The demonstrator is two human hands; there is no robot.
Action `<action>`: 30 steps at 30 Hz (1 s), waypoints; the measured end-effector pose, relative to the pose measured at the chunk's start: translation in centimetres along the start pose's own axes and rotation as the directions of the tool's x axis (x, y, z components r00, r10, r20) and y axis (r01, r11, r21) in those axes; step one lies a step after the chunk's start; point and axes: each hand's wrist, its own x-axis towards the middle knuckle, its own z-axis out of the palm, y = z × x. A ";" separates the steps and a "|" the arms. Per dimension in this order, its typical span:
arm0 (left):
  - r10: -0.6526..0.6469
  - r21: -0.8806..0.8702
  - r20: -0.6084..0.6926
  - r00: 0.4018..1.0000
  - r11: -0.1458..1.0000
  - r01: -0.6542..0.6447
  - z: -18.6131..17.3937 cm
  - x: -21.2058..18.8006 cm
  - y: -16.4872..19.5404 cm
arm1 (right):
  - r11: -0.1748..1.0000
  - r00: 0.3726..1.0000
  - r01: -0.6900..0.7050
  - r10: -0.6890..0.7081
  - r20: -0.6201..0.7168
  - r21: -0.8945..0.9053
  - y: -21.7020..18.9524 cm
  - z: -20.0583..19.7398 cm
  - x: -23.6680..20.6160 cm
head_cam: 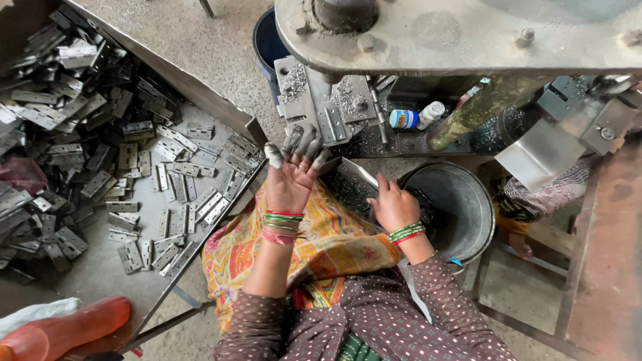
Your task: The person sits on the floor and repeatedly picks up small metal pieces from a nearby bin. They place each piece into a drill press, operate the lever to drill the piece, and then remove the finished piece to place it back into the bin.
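Note:
My left hand [291, 175] reaches up to the bed of a metal press [428, 33]. Its grey-smeared fingers are spread, and the tips rest on the plate just left of a steel hinge [332, 125] lying on the press's die block. My right hand [394, 204] sits lower, fingers curled down over the edge of a dark slanted chute [351, 175] beside a metal bucket [468, 194]. What those fingers hold, if anything, is hidden. Both wrists wear green and red bangles.
A large sheet-metal tray [100, 267] at my left holds several loose hinges [167, 167], piled thick at the far left. A blue bucket [266, 40] stands behind the press. A small bottle [416, 117] lies under it. An orange plastic bottle [67, 327] lies low left. Another person's foot [520, 246] is at the right.

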 end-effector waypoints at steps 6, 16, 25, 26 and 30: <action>0.183 0.375 0.031 0.983 0.909 -0.181 1.5 -1.0 -0.3 | 1.000 0.999 -0.023 0.023 0.024 0.001 -0.5 -0.6 0.0; 0.679 0.791 0.324 0.659 0.187 -0.582 5.8 6.3 -5.3 | 1.000 1.000 0.006 -0.006 -0.024 0.005 -0.6 -0.5 0.0; 0.469 0.561 0.333 0.818 0.598 -0.572 2.5 3.5 -0.6 | 0.999 0.996 0.029 -0.028 -0.085 0.016 -0.6 -0.3 -0.2; 0.262 0.517 0.333 0.906 0.753 -0.408 2.5 3.5 0.0 | 0.999 0.993 0.047 -0.044 -0.111 0.023 -0.6 -0.3 -0.2; 0.586 0.699 0.167 0.793 0.496 -0.515 2.3 5.3 0.4 | 0.999 0.999 0.003 -0.001 -0.046 0.046 -0.6 -0.3 -0.2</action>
